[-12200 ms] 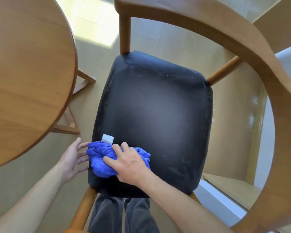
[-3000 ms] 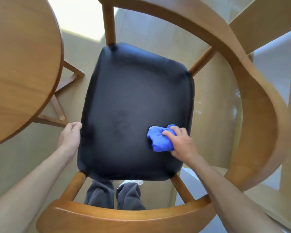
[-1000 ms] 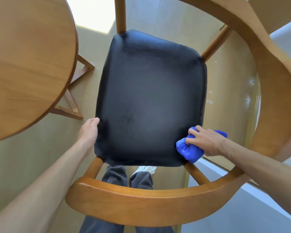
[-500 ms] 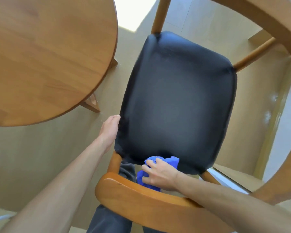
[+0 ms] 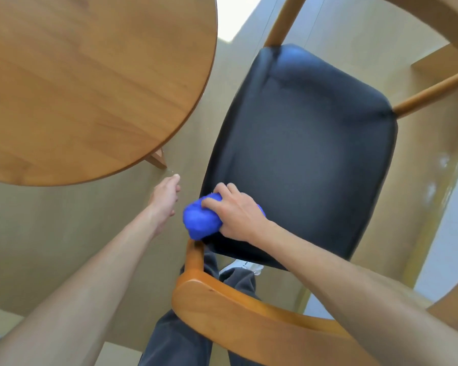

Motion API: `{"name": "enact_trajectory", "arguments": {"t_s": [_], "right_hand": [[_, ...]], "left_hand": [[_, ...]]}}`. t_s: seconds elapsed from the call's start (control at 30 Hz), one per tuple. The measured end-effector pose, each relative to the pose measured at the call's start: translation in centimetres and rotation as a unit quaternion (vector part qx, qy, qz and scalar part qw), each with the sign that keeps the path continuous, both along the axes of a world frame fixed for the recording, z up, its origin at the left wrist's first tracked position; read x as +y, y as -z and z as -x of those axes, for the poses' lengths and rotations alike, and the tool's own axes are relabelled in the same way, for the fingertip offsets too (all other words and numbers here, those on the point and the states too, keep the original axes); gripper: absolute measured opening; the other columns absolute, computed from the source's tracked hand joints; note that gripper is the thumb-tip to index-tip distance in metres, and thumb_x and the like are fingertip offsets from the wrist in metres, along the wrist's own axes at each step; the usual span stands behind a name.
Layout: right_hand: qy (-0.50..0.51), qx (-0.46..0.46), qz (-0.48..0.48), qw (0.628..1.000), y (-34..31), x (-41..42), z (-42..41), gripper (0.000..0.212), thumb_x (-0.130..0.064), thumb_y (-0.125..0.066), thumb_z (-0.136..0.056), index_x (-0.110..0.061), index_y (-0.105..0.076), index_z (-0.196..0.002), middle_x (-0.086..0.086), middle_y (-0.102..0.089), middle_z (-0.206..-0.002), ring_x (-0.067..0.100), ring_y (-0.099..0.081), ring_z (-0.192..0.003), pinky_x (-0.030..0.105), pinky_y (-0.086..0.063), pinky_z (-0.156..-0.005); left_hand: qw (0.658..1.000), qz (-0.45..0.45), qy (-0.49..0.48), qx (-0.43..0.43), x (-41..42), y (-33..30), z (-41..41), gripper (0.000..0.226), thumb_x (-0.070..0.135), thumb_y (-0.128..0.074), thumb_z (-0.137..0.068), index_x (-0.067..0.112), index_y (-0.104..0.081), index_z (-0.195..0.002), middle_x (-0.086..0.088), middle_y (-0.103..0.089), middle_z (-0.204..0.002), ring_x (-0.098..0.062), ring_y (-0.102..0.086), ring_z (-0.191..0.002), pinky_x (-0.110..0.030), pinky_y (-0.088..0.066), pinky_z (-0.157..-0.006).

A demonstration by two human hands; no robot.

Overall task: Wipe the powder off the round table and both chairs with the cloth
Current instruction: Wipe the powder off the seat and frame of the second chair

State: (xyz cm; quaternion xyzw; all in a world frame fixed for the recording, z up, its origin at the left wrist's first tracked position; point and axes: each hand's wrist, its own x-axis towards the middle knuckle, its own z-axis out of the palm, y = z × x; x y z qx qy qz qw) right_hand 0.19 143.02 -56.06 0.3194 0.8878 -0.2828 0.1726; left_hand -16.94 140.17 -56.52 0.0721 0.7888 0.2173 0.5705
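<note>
Right hand [image 5: 238, 212] around cloth [image 5: 200, 220]

Seen from above: the right hand [image 5: 238, 212] grips a bunched blue cloth [image 5: 200, 220] on the near left corner of a black chair seat [image 5: 307, 143]. The left hand [image 5: 164, 199] hangs, fingers relaxed, just left of the seat. A round wooden surface [image 5: 85, 83] fills the upper left.
</note>
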Motion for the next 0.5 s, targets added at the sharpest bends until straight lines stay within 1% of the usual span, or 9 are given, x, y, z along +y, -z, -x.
{"name": "enact_trajectory", "arguments": {"t_s": [0.03, 0.07, 0.13, 0.2, 0.27, 0.33, 0.43, 0.5], "right_hand": [[0.037, -0.004, -0.005, 0.999, 0.1, -0.3, 0.9, 0.044, -0.014, -0.059, -0.079, -0.023, -0.055, -0.122, 0.009, -0.045, -0.119, 0.029, -0.043, -0.099, 0.033, -0.036, -0.06], [0.051, -0.011, -0.015, 0.999, 0.1, -0.7, 1.8, 0.042, -0.014, -0.058, -0.079, -0.022, -0.055, -0.12, 0.009, -0.046, -0.118, 0.029, -0.043, -0.099, 0.033, -0.035, -0.059], [0.031, -0.019, -0.035, 0.999, 0.3, -1.9, 2.9, 0.039, -0.012, -0.057, -0.077, -0.019, -0.055, -0.115, 0.009, -0.047, -0.116, 0.03, -0.043, -0.098, 0.034, -0.033, -0.059], [0.007, -0.015, -0.032, 0.999, 0.2, -2.4, 2.7, 0.039, -0.01, -0.057, -0.078, -0.02, -0.054, -0.115, 0.008, -0.046, -0.115, 0.029, -0.041, -0.099, 0.033, -0.032, -0.06], [-0.01, -0.008, -0.01, 1.0, 0.2, -2.6, 1.5, 0.04, -0.014, -0.061, -0.08, -0.022, -0.053, -0.118, 0.007, -0.045, -0.118, 0.028, -0.041, -0.101, 0.032, -0.033, -0.059], [-0.019, -0.003, 0.027, 0.999, 0.1, -2.8, -0.2, 0.043, -0.018, -0.064, -0.081, -0.023, -0.053, -0.122, 0.007, -0.043, -0.122, 0.028, -0.041, -0.102, 0.033, -0.036, -0.059], [-0.012, 0.005, 0.075, 0.997, -0.2, -2.3, -3.6, 0.046, -0.02, -0.064, -0.083, -0.027, -0.053, -0.127, 0.006, -0.043, -0.124, 0.028, -0.04, -0.104, 0.034, -0.044, -0.065], [-0.055, -0.006, 0.071, 0.996, -0.4, -1.3, -6.9, 0.046, -0.018, -0.062, -0.083, -0.031, -0.053, -0.126, 0.005, -0.043, -0.125, 0.027, -0.041, -0.105, 0.034, -0.045, -0.067]], "left_hand": [[1.0, 0.001, -0.006, 0.0, -0.2, 0.2, 0.1, 0.038, 0.039, -0.035, -0.101, 0.02, -0.052, -0.129, -0.002, -0.052, -0.122, -0.021, -0.051, -0.106, -0.038, -0.04, -0.09], [1.0, 0.001, -0.013, 0.0, -0.3, 0.4, 0.3, 0.039, 0.039, -0.036, -0.101, 0.019, -0.051, -0.131, -0.003, -0.052, -0.123, -0.022, -0.051, -0.106, -0.038, -0.041, -0.089], [1.0, 0.004, -0.016, 0.004, -0.4, 0.9, 0.5, 0.04, 0.038, -0.036, -0.101, 0.019, -0.05, -0.133, -0.004, -0.052, -0.125, -0.023, -0.051, -0.105, -0.036, -0.041, -0.083], [1.0, 0.008, -0.005, 0.01, -0.6, 1.4, 0.5, 0.04, 0.039, -0.036, -0.101, 0.02, -0.05, -0.133, -0.005, -0.054, -0.128, -0.023, -0.05, -0.106, -0.038, -0.04, -0.087], [1.0, 0.012, 0.01, 0.013, -0.5, 1.6, 0.2, 0.039, 0.04, -0.036, -0.1, 0.022, -0.051, -0.131, -0.005, -0.054, -0.131, -0.023, -0.051, -0.107, -0.043, -0.04, -0.092], [1.0, 0.009, 0.028, 0.011, -0.2, 1.5, -0.5, 0.039, 0.041, -0.036, -0.1, 0.023, -0.052, -0.13, -0.005, -0.054, -0.132, -0.023, -0.051, -0.108, -0.045, -0.039, -0.093], [0.999, -0.003, 0.05, 0.003, 0.7, 0.8, -1.7, 0.038, 0.041, -0.036, -0.1, 0.023, -0.052, -0.13, -0.006, -0.054, -0.132, -0.024, -0.05, -0.11, -0.045, -0.037, -0.092], [0.998, -0.008, 0.067, 0.002, 1.3, 0.3, -2.5, 0.039, 0.042, -0.036, -0.1, 0.023, -0.052, -0.131, -0.007, -0.053, -0.134, -0.025, -0.05, -0.115, -0.045, -0.037, -0.093]]}}
